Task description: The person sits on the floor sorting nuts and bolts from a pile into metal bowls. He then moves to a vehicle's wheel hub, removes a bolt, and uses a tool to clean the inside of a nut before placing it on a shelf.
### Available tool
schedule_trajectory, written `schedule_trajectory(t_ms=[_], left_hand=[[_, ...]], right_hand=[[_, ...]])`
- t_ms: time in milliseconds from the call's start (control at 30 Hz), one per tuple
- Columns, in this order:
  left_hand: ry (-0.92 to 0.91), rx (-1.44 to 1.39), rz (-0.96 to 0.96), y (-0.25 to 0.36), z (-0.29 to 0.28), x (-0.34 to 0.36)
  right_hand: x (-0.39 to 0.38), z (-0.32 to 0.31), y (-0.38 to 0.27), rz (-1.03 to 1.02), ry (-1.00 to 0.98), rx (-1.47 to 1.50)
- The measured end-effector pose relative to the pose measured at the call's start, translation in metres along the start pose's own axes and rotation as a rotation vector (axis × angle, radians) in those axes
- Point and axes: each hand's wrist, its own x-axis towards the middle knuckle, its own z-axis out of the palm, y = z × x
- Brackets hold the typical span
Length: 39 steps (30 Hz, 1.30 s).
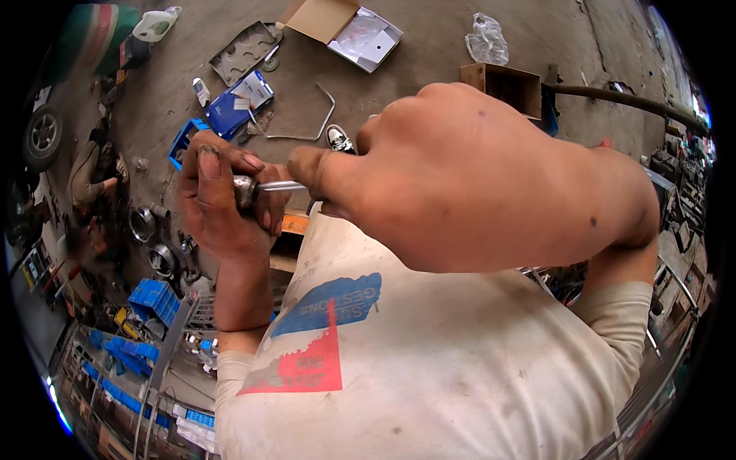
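Note:
Up in front of my chest, my left hand (218, 201) is closed around a small, round, dull metal part (244, 192), most of it covered by the fingers. The fingertips are dark with grime. A thin, shiny metal shaft (280, 186) runs level between the two hands, its left end meeting the metal part. Whether it goes inside cannot be made out. My right hand (437, 172), back toward the view, is closed on the shaft's other end. Any handle there is hidden within the fist.
Ahead on the floor lie an open cardboard box (326, 19), a blue box (238, 103), a bent metal rod (326, 115) and a brown carton (502, 86). At left another person (90, 172) crouches near a wheel (44, 138). Blue crates (156, 300) stand lower left.

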Motion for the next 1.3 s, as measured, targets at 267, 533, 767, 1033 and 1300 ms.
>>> schedule_trajectory(t_ms=[267, 533, 767, 1033, 1300], left_hand=[[-0.181, -0.246, 0.029, -0.009, -0.001, -0.019], [-0.273, -0.408, -0.073, -0.005, 0.008, -0.03], [-0.288, -0.561, -0.234, -0.008, 0.013, -0.036], [-0.248, -0.493, -0.205, -0.009, 0.018, -0.047], [-0.263, -0.388, -0.026, -0.013, 0.019, -0.059]], right_hand=[[-0.001, -0.002, 0.005, 0.131, -0.276, 0.684], [-0.012, 0.0, 0.006, 0.319, -0.408, 1.079], [-0.033, 0.005, -0.004, 0.102, -0.113, 0.549], [-0.037, -0.02, -0.04, 0.071, -0.126, -0.018], [-0.044, -0.001, -0.027, 0.09, -0.189, 0.477]])
